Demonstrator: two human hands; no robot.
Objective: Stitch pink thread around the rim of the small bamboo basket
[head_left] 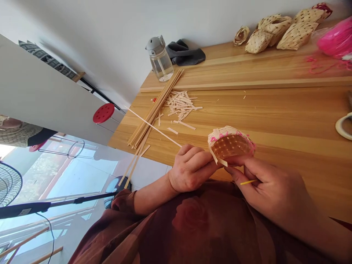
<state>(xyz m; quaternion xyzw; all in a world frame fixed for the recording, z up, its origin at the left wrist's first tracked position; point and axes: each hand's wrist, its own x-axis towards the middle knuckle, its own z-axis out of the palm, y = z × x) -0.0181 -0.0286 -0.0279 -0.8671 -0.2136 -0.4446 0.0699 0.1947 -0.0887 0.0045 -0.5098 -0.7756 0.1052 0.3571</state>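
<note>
A small woven basket (pixel 233 146) with pink thread along its rim is held before me, its opening turned my way. My right hand (pixel 272 183) grips the basket's near edge. From between that hand's fingers a thin yellow stick (pixel 248 182) sticks out; its other end is hidden. My left hand (pixel 192 168) is closed at the basket's left side, fingers bent inward. Out of its fist a long pale strip (pixel 156 128) runs to the upper left across the table. Short strip ends (pixel 220 160) poke from the rim between both hands; the left fingertips are partly hidden.
On the wooden table (pixel 288 121) lie a bundle of long strips (pixel 156 108) and a pile of short offcuts (pixel 180 104). Behind stand a water bottle (pixel 161 60), dark cloth (pixel 185 53), several woven pieces (pixel 275 31) and pink thread (pixel 335 38). A tape roll (pixel 341 128) sits far right.
</note>
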